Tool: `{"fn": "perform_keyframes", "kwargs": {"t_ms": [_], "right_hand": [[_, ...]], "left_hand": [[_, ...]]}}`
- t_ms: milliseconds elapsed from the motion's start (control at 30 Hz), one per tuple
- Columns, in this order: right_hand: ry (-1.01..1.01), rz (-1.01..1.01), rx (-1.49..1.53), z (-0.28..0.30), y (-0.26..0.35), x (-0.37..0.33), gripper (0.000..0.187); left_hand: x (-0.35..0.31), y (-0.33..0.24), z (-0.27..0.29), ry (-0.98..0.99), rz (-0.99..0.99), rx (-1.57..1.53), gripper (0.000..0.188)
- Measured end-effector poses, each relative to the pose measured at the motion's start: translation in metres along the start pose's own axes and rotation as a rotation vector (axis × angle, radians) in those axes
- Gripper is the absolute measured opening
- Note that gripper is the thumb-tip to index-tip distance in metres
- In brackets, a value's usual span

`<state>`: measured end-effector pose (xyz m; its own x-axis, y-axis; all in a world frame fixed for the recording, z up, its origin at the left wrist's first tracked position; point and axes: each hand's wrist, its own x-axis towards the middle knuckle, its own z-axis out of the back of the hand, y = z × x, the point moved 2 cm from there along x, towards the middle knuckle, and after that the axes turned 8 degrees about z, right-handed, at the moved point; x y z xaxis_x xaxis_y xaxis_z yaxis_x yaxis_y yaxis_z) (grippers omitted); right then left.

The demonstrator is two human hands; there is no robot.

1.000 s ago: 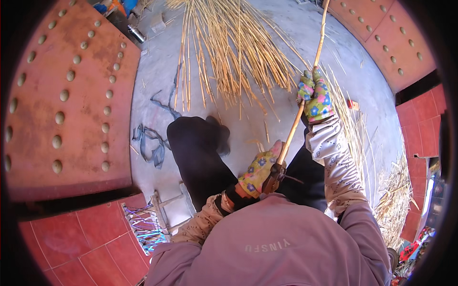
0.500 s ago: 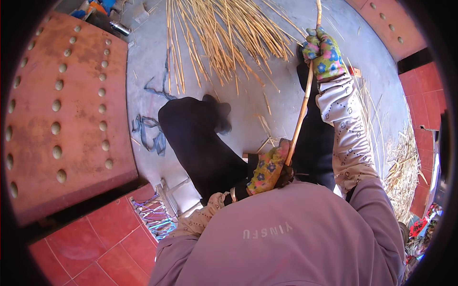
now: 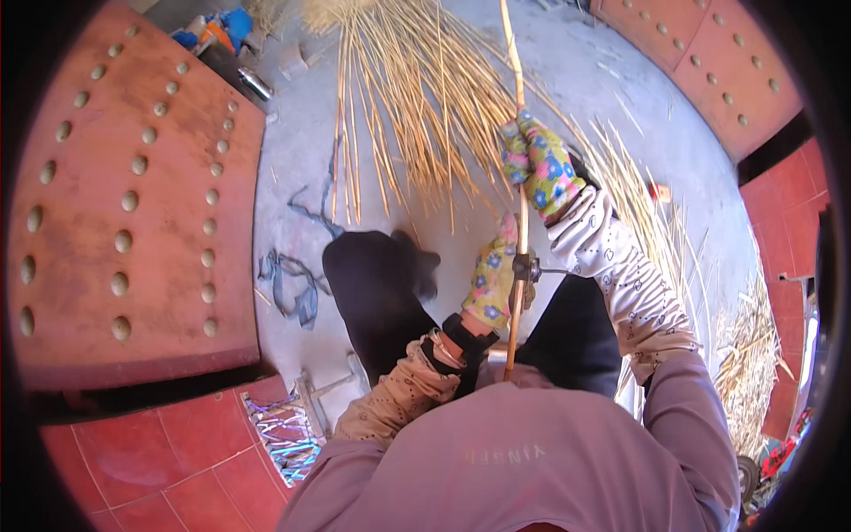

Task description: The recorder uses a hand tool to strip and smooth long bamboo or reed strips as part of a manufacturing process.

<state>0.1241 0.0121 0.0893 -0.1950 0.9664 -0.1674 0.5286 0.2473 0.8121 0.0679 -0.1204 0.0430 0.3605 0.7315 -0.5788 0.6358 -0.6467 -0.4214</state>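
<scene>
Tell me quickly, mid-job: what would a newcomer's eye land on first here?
Probably the long pale stalk running upward just right of centre, with the flowery-gloved right hand closed around it and the left hand lower down, beside a small dark tool. Next, likely the fan of straw-coloured stalks on the grey floor at top centre, then the big reddish panel with rows of round studs at left.

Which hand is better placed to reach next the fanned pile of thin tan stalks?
Probably the floral-gloved right hand: though gripping a long tan cane, it appears nearer the pile than the left hand.
</scene>
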Motion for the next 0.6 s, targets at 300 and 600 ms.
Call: {"fn": "perform_keyframes", "kwargs": {"t_ms": [300,600], "right_hand": [[0.269,0.591,-1.146,0.061,0.004,-0.065,0.021],[0.023,0.143,-0.553,0.067,-0.04,-0.08,0.028]], "left_hand": [[0.036,-0.082,-0.011,-0.104,-0.447,-0.185,0.042],[0.066,-0.067,-0.043,-0.191,-0.571,-0.271,0.039]]}}
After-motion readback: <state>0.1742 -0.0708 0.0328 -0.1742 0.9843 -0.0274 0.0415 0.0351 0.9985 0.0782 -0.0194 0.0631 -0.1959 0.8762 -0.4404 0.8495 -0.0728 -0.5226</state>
